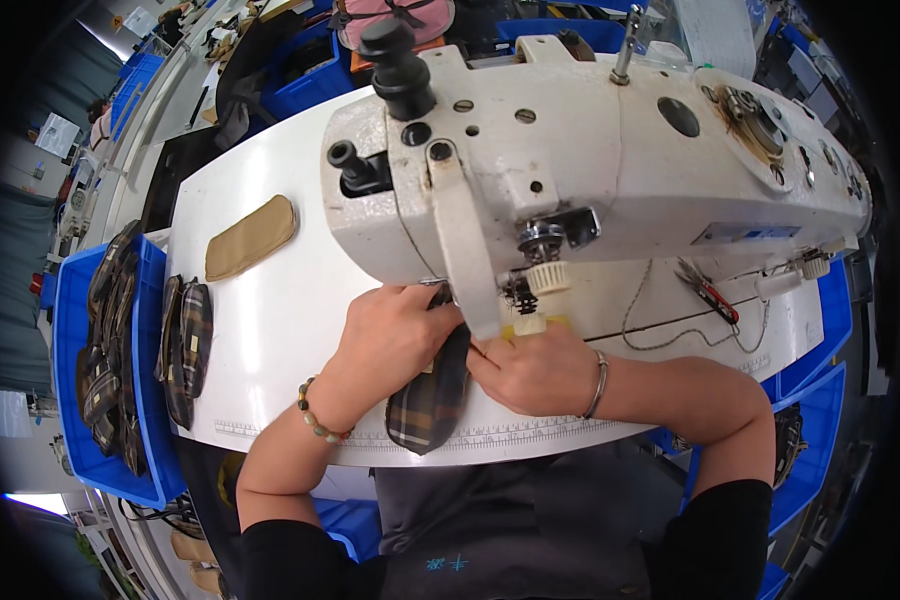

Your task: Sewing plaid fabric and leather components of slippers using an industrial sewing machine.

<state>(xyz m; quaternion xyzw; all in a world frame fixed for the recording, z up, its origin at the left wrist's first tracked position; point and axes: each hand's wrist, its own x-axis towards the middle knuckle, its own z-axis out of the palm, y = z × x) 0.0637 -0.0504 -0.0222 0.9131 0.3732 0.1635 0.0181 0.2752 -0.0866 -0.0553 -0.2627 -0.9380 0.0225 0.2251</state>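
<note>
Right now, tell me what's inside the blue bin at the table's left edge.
Dark plaid fabric pieces lie heaped in the blue bin; they cover its bottom, so anything underneath cannot be seen.

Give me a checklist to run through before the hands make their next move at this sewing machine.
1. Left hand on the plaid piece: ok, at its upper part; pinching or pressing, cannot tell.
2. Right hand at the work: ok, fingertips by the piece's right edge.
3. Needle position: cannot tell, hidden from this view.
4. Snips away from the work: ok, they lie to the right, apart from both hands.
5. Loose cord clear of the plaid piece: ok, it lies to its right.
6. Tan piece out of the way: ok, on the table, left of the machine.
</note>
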